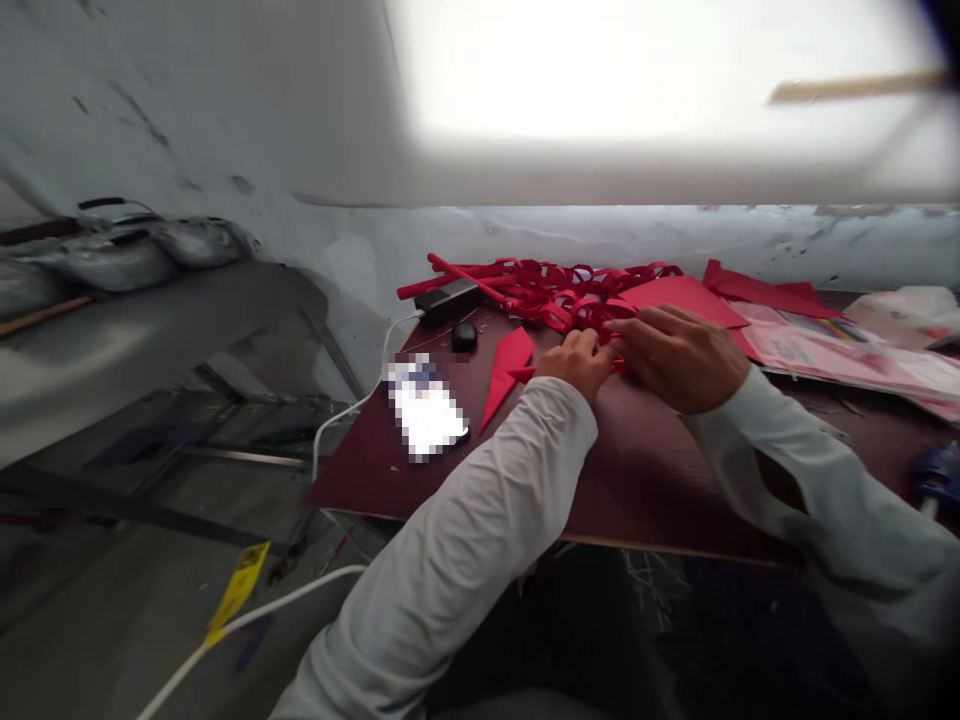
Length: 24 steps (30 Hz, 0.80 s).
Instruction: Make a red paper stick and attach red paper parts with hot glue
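Note:
Both hands meet over the dark red tabletop. My left hand is closed around a red paper strip, whose pointed end sticks out to its left. My right hand is bent over the same piece, fingertips pinched close to my left fingers; red shows between the two hands. Just behind them lies a heap of red paper chain made of linked loops. A folded red paper piece rests left of my left hand, and a larger red sheet lies behind my right hand.
A phone with a blurred-out screen lies at the left, near a small black round object and a black power strip. Pink printed packaging covers the right back. A white cable hangs over the left edge.

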Available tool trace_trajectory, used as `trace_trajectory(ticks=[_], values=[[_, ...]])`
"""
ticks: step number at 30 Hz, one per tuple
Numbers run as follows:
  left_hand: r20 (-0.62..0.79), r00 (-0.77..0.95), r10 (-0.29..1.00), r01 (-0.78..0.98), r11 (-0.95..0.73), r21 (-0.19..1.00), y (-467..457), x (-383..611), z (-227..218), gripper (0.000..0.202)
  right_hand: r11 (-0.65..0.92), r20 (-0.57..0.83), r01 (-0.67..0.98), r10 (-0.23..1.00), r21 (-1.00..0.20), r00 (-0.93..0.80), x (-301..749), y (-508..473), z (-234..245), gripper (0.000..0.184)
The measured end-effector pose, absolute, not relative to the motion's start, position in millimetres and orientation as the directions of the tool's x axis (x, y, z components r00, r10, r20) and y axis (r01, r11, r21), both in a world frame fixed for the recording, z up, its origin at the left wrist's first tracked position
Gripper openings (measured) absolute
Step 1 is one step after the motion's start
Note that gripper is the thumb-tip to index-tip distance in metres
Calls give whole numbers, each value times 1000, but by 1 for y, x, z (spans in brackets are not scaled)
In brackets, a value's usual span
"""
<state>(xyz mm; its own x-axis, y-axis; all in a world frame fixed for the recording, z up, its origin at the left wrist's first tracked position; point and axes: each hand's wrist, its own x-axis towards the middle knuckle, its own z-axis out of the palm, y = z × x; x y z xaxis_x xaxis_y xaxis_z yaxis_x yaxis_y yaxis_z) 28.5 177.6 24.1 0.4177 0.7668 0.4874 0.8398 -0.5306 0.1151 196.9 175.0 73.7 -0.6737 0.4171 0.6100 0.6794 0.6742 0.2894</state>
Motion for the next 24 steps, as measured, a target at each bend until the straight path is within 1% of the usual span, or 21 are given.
trace_trajectory(ticks=[3,6,9,12,16,19,23,24], values=[[454,432,779,847,-524,93,172,30,26,25,557,670,719,346,417,-657,233,180,52,25],[409,485,773,819,-565,96,169,32,26,24,505,680,732,333,456,-653,243,182,41,19],[410,497,765,805,-582,111,170,33,22,23,514,669,731,349,449,-657,242,180,39,21],[422,515,746,787,-607,112,171,34,19,23,531,651,746,408,401,-640,244,178,38,27],[466,540,701,743,-657,126,171,35,18,23,514,648,774,455,369,-611,251,178,36,23],[506,543,670,725,-678,119,171,35,17,21,513,658,776,446,368,-607,253,180,36,22],[538,566,625,715,-697,57,171,34,17,25,563,682,725,348,397,-643,251,180,36,22],[541,573,616,711,-702,47,172,34,17,27,563,686,738,369,372,-627,250,180,35,23]])
